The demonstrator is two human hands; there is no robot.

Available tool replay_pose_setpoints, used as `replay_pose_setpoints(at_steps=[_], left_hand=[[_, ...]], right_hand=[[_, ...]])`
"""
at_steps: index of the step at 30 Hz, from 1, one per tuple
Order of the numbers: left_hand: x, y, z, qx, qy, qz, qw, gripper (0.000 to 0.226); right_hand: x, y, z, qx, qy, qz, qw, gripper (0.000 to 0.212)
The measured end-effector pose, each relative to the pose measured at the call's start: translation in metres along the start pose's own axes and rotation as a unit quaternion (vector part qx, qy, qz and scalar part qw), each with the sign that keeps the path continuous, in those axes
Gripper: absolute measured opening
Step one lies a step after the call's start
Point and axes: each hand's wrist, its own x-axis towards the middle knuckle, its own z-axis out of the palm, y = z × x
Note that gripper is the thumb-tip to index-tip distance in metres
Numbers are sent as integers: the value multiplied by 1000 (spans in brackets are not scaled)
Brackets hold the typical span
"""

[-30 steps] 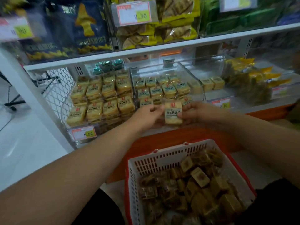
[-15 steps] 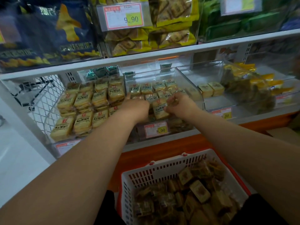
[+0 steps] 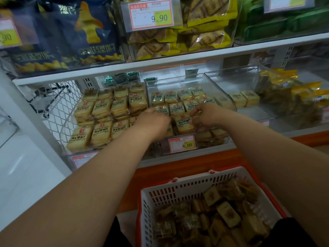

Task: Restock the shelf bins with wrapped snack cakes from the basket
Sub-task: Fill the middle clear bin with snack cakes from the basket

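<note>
Single head-worn wide-angle view, forward and down, close over basket point(image 3: 178, 191) and shelf bins point(image 3: 222, 91).

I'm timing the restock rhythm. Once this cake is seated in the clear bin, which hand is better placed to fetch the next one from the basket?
Probably the right hand. Its forearm passes directly above the basket, which sits low on that side. The left hand would have to cross over; both are at the cake now.
</note>
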Motion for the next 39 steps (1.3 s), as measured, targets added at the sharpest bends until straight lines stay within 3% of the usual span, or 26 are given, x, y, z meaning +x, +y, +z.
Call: replay_pose_setpoints(at_steps=[5,8,15,23,29,36,39], left_hand=[[-3,8,-2,-52,41,19,998,56],[-4,17,-5,-89,1,19,996,65],[-5,9,-12,-12,-56,4,998,38],[-11,9,-6,8,-25,5,1000,43],[-14,11,-5,15,-13,8,1000,26],[-16,16,-5,37,11,4,999,35],[-17,20,-6,38,8,2,999,40]], right_hand=[[2,3,-4,47,-26,25,998,19],[1,1,-8,63,-31,42,997,18],[-7,-6,-21,98,-57,80,990,20],[-5,-10,-11,52,-58,85,993,24],[-7,-12,-19,48,-41,92,994,21],[2,-4,9,-2,-8,33,999,4],[1,-3,15,-36,18,4,999,11]])
